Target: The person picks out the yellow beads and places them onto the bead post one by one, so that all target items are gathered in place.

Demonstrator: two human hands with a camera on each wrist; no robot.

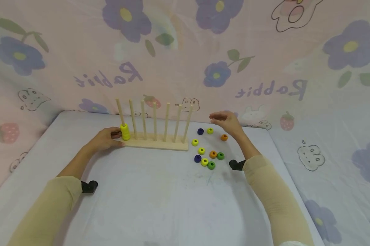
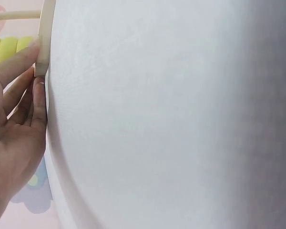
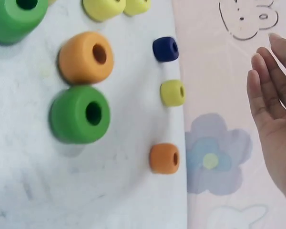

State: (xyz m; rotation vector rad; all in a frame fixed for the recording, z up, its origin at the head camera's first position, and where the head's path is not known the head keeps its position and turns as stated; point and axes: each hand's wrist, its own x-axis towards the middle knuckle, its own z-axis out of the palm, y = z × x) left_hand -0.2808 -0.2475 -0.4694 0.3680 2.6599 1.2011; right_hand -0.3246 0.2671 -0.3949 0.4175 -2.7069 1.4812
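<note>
A wooden peg rack point(image 1: 155, 146) with a row of upright pegs stands toward the back of the table. Yellow beads point(image 1: 125, 132) are stacked on its leftmost peg. At that end, my left hand point(image 1: 106, 139) holds the base, thumb on the front edge and fingers around the end; the left wrist view shows the hand point(image 2: 19, 124) close up there. My right hand point(image 1: 228, 122) is raised over the back of the loose beads, fingers extended and nothing in them. Nearest below it are an orange bead point(image 1: 224, 137), a yellow bead point(image 1: 210, 130) and a dark blue bead point(image 1: 200, 131).
More loose beads lie right of the rack, among them a green bead point(image 1: 211, 165), an orange bead point(image 1: 213, 154) and a dark blue bead point(image 1: 197, 158). A patterned cloth point(image 1: 179, 68) hangs behind the white table point(image 1: 148, 194). Black wrist mounts point(image 1: 89, 187) protrude at both sleeves.
</note>
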